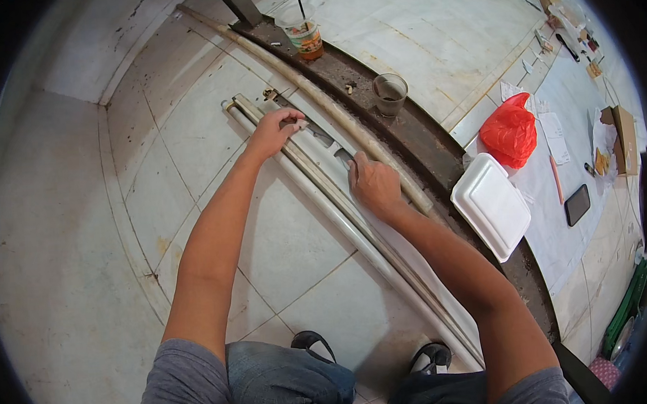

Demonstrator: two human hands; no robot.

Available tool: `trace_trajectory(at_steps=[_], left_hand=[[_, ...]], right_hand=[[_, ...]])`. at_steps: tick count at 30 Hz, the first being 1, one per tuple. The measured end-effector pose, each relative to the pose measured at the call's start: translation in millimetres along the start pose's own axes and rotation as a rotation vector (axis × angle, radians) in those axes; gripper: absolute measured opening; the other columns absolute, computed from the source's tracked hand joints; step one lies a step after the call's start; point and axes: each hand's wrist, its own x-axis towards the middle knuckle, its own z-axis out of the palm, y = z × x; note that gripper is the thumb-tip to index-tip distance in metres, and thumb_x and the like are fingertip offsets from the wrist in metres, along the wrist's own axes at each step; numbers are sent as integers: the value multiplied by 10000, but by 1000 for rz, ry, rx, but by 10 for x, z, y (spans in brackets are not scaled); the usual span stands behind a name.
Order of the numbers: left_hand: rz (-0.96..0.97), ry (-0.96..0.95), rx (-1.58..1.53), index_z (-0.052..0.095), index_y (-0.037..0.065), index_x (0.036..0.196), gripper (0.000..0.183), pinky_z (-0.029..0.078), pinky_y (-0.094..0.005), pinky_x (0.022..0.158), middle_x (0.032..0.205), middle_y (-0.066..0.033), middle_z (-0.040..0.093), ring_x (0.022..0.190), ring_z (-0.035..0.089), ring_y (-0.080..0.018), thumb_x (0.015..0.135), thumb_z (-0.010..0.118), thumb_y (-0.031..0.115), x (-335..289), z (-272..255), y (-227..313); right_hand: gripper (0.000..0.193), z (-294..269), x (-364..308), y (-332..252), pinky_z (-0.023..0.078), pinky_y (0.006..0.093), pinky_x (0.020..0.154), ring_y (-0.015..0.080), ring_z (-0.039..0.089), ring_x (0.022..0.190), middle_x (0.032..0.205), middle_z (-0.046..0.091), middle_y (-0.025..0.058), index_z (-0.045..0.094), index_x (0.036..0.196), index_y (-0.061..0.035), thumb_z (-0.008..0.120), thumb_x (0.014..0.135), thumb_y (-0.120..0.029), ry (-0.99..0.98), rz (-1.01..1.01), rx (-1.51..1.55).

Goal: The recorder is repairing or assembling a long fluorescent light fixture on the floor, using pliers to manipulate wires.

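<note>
Long white and cream metal profiles lie side by side on the tiled floor, running from upper left to lower right. My left hand (271, 134) rests over their far end, thumb and fingers pinched on a small pale thing I cannot make out. Farther along, my right hand (375, 185) is closed at the edge of the wide white profile (405, 245), beside a dark opening (343, 157); whatever its fingers hold is hidden. Between the hands, another dark slot (319, 135) shows in that profile. A small brass-coloured piece (269, 94) sits at its far end.
A brown metal beam (429, 143) crosses on the right, carrying a drink cup with a straw (307, 41) and a clear cup (389, 94). A white foam box (491, 205) overlaps it. Beyond are a red plastic bag (509, 131), a phone (577, 205) and a cardboard box (623, 140).
</note>
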Motion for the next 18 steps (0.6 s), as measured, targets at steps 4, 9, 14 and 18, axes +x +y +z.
trace_trajectory(at_steps=[4, 9, 14, 18], left_hand=[[232, 76, 368, 686, 20, 1000, 174, 475, -334, 820, 905, -131, 667, 907, 619, -257, 879, 600, 110, 62, -49, -21], [116, 11, 303, 691, 26, 1030, 230, 467, -321, 828, 939, -131, 682, 891, 629, -239, 937, 548, 181, 96, -96, -99], [23, -10, 230, 687, 7, 1017, 237, 469, -309, 816, 907, -124, 688, 863, 635, -201, 931, 569, 195, 102, -113, -27], [-7, 9, 224, 687, -3, 974, 240, 472, -307, 787, 877, -114, 690, 843, 632, -178, 917, 597, 213, 98, -173, -1]], right_hand=[[270, -30, 1, -31, 479, 525, 547, 419, 609, 590, 647, 613, 224, 535, 916, -48, 471, 961, -307, -26, 7, 9], [289, -20, 10, -57, 473, 527, 537, 420, 606, 588, 642, 606, 229, 537, 903, -48, 470, 964, -323, -34, 9, -15], [285, -19, 22, -37, 468, 522, 527, 418, 605, 584, 642, 603, 229, 541, 906, -50, 480, 961, -323, -28, -4, -13], [274, 4, 39, -44, 470, 515, 528, 418, 605, 585, 643, 604, 227, 549, 909, -53, 491, 958, -315, -27, -23, -11]])
